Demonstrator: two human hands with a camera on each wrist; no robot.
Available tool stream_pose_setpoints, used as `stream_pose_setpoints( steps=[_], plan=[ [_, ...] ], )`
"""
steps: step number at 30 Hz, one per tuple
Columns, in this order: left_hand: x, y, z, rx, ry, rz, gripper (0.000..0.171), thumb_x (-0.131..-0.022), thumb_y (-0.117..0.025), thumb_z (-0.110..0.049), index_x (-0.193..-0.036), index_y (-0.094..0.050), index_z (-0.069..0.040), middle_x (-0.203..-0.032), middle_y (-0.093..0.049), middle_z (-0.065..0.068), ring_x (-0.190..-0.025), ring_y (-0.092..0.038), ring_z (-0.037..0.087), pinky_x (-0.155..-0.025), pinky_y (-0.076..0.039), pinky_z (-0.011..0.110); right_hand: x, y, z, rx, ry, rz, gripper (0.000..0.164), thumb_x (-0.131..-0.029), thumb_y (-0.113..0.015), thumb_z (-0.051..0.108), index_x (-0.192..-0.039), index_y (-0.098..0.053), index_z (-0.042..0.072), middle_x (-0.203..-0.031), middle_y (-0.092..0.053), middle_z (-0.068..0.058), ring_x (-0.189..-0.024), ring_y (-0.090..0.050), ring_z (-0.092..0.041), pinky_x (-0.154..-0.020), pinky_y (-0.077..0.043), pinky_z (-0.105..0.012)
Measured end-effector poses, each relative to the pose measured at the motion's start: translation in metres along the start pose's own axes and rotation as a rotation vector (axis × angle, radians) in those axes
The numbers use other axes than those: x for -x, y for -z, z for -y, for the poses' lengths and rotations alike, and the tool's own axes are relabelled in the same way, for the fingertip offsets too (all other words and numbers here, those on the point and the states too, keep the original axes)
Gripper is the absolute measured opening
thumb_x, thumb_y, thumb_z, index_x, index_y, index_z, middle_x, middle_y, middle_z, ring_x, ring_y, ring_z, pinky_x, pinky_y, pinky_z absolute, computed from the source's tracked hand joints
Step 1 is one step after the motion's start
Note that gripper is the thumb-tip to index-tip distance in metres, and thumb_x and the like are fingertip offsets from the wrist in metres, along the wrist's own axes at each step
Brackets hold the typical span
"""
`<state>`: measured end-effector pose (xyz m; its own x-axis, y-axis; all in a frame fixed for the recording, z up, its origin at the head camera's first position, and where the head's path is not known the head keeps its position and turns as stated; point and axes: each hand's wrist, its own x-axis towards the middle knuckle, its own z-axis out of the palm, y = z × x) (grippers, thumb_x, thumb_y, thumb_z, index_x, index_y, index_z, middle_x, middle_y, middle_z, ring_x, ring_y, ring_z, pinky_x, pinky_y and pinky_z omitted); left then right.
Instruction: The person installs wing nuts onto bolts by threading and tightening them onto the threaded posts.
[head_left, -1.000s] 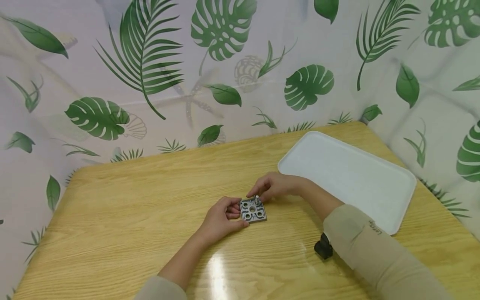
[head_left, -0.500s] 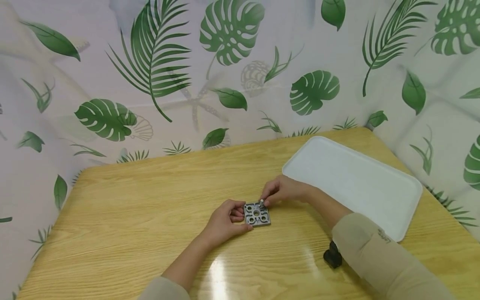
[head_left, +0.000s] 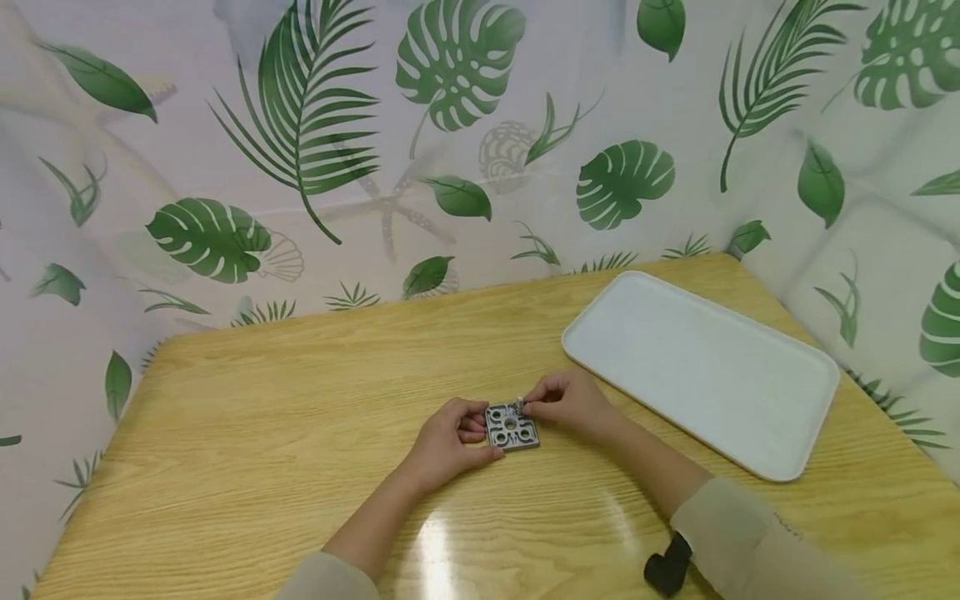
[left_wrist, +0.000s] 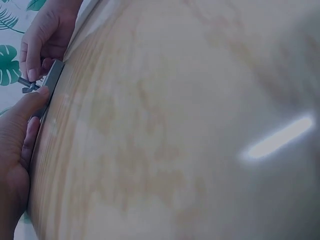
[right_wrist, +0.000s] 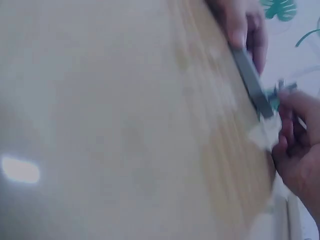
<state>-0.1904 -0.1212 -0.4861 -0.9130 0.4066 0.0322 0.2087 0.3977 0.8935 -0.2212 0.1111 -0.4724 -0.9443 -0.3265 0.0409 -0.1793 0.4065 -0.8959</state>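
With my left hand (head_left: 447,442) I grip a square metal plate (head_left: 513,432) by its left side, and my right hand (head_left: 573,408) pinches a small metal fastener (head_left: 520,404) at the plate's far right corner. From the head view, the plate sits near the middle of the wood-grain table (head_left: 300,425), holed face up, one hole in its centre and others toward the corners. Past my right hand is a white rectangular tray (head_left: 705,375), set at an angle, apart from the plate. Beside the cuff of my right sleeve (head_left: 742,525) is a black object (head_left: 666,568); I cannot tell what it is. Behind everything hangs a pale leaf-printed backdrop (head_left: 480,233).

From my left wrist I see the plate edge-on, my left thumb pressed to its edge and the fastener standing out from its face, at my right fingertips.

From my right wrist the plate is edge-on too, a little blurred, with my left hand at the far end and my right thumb and finger on the fastener. Whether the plate touches the table I can't tell.
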Motion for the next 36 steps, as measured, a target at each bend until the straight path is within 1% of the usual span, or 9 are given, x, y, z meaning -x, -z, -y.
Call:
stream_pose_setpoints(
  steps=[6,10,16,20,22,24,30,33,36],
  plan=[
    [0.001,0.0,0.001,0.005,0.006,-0.013,0.063,-0.073,-0.083,-0.021,-0.127,-0.055,-0.004,-0.105,-0.057,0.003,-0.091,-0.058,0.013,-0.079,-0.053,0.019,0.015,-0.027,0.011,0.003,-0.139,-0.271,0.009,-0.079,-0.075,0.013,-0.082,-0.074,0.005,-0.082,-0.071,-0.005,-0.072,-0.059,-0.009,-0.063,-0.048,-0.018],
    [0.001,0.002,0.0,0.012,-0.001,-0.021,0.063,-0.073,-0.083,-0.02,-0.126,-0.055,-0.002,-0.105,-0.057,0.006,-0.091,-0.059,0.015,-0.079,-0.054,0.02,0.02,-0.043,0.018,0.011,-0.156,-0.4,0.009,-0.078,-0.075,0.01,-0.077,-0.068,0.003,-0.074,-0.066,-0.004,-0.065,-0.054,-0.009,-0.055,-0.044,-0.018],
    [0.002,0.006,-0.002,0.013,0.004,-0.035,0.061,-0.073,-0.083,-0.018,-0.125,-0.056,-0.003,-0.104,-0.057,0.006,-0.091,-0.059,0.015,-0.078,-0.054,0.02,0.021,-0.055,0.024,0.09,-0.108,-0.463,0.014,-0.077,-0.075,0.011,-0.072,-0.063,0.006,-0.066,-0.06,-0.002,-0.06,-0.051,-0.009,-0.051,-0.041,-0.018],
    [0.002,0.005,-0.001,0.014,-0.003,-0.029,0.062,-0.073,-0.083,-0.018,-0.126,-0.055,-0.002,-0.104,-0.057,0.007,-0.091,-0.059,0.015,-0.079,-0.054,0.02,0.023,-0.053,0.026,0.095,-0.132,-0.441,0.016,-0.077,-0.077,0.014,-0.072,-0.064,0.008,-0.066,-0.061,-0.001,-0.061,-0.051,-0.009,-0.052,-0.042,-0.018],
    [0.001,0.004,-0.001,0.011,-0.011,-0.024,0.062,-0.072,-0.083,-0.018,-0.126,-0.055,-0.001,-0.105,-0.057,0.007,-0.091,-0.059,0.015,-0.079,-0.053,0.02,0.024,-0.045,0.025,0.093,-0.155,-0.373,0.017,-0.076,-0.078,0.018,-0.076,-0.065,0.007,-0.069,-0.062,-0.001,-0.062,-0.053,-0.009,-0.054,-0.044,-0.019],
    [0.0,0.002,-0.001,0.015,-0.012,-0.017,0.063,-0.072,-0.083,-0.018,-0.126,-0.055,-0.002,-0.105,-0.057,0.007,-0.092,-0.059,0.015,-0.08,-0.053,0.019,0.022,-0.031,0.024,0.09,-0.186,-0.256,0.021,-0.076,-0.079,0.021,-0.081,-0.066,0.005,-0.073,-0.063,-0.002,-0.065,-0.055,-0.01,-0.057,-0.046,-0.021],
    [-0.001,-0.001,0.0,0.017,0.01,-0.022,0.063,-0.072,-0.084,-0.019,-0.126,-0.055,-0.003,-0.104,-0.057,0.004,-0.09,-0.058,0.013,-0.079,-0.053,0.02,-0.009,0.024,0.017,0.038,-0.248,0.242,0.033,-0.081,-0.073,0.014,-0.106,-0.062,-0.004,-0.085,-0.065,-0.006,-0.071,-0.058,-0.011,-0.063,-0.051,-0.024],
    [-0.001,-0.001,0.001,0.009,0.015,-0.019,0.064,-0.072,-0.084,-0.019,-0.126,-0.055,-0.004,-0.104,-0.057,0.003,-0.09,-0.058,0.012,-0.078,-0.053,0.02,-0.03,0.039,0.017,0.047,-0.224,0.457,0.036,-0.085,-0.068,0.009,-0.118,-0.059,-0.004,-0.088,-0.066,-0.005,-0.071,-0.058,-0.011,-0.063,-0.052,-0.024],
    [-0.001,0.0,0.001,0.008,0.01,-0.014,0.064,-0.072,-0.084,-0.019,-0.126,-0.055,-0.004,-0.105,-0.057,0.003,-0.09,-0.059,0.012,-0.079,-0.054,0.02,-0.048,0.042,0.017,0.039,-0.15,0.615,0.039,-0.085,-0.066,0.003,-0.123,-0.059,-0.003,-0.088,-0.065,-0.004,-0.075,-0.057,-0.011,-0.067,-0.051,-0.023]
  ],
)
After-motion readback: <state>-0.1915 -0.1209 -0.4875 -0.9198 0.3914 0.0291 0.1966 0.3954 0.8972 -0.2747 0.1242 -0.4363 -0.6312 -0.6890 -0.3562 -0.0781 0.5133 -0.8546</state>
